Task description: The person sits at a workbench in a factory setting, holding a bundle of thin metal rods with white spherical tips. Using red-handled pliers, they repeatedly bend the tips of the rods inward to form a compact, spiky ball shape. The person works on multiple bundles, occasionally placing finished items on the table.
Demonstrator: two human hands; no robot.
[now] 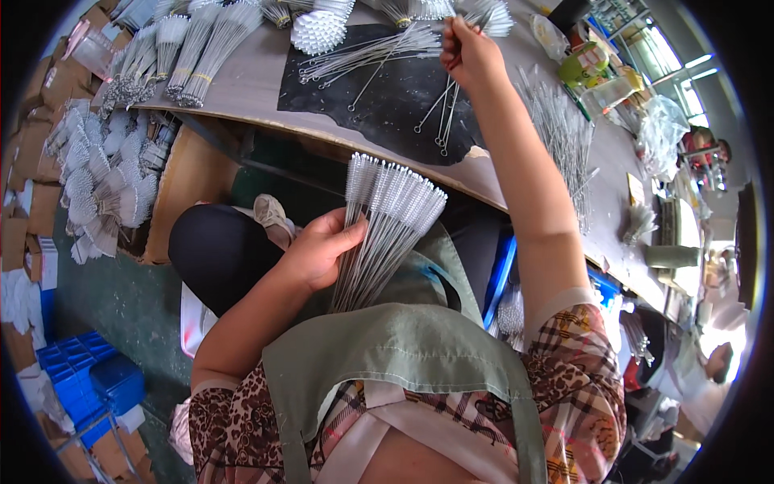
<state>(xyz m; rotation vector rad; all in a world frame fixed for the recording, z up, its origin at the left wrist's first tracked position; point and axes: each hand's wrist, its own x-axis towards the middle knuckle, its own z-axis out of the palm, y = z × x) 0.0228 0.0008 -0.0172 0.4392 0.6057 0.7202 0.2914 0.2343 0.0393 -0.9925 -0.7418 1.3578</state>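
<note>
My left hand (pixel 318 246) is closed round a thick bundle of straw brushes (pixel 395 194), white bristled heads up and thin wire stems down over my apron. My right hand (pixel 470 52) reaches far over the table, its fingers pinched together; a bit of red shows at them, and what they hold, if anything, I cannot make out. Loose straw brushes (pixel 375 52) with looped wire ends lie on a black mat (pixel 387 121) left of that hand. A few more wire stems (pixel 447 121) stick out just below it; whether the hand grips them is hidden.
Bundled brushes (pixel 214 52) line the table's far left. Loose wires (pixel 558 129) lie right of my right arm. A cardboard box (pixel 189 173) of brush bundles (pixel 109 181) stands at the left. Blue crates (pixel 85 367) sit on the floor. The table's edge (pixel 322 133) runs before my knees.
</note>
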